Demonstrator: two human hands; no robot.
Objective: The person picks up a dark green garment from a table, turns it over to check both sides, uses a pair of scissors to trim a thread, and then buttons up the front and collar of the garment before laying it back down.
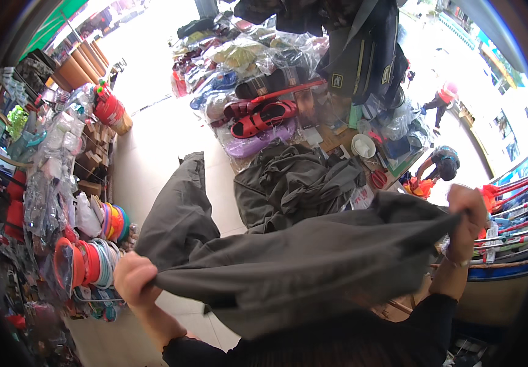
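A dark grey-green cloth garment is stretched wide between my two hands in front of my body, slightly blurred. At its lower left edge, my left hand grips the fabric in a fist. My right hand is closed on the opposite end, held higher. A sleeve or leg of the garment sticks out beyond my left hand. Just past the garment, a crumpled pile of similar dark cloth lies on the cluttered table.
The table ahead bears red sandals, bagged goods, a white bowl and red-handled scissors. Dark bags hang above. Shelved goods and stacked plastic basins line the left. A person bends down at right.
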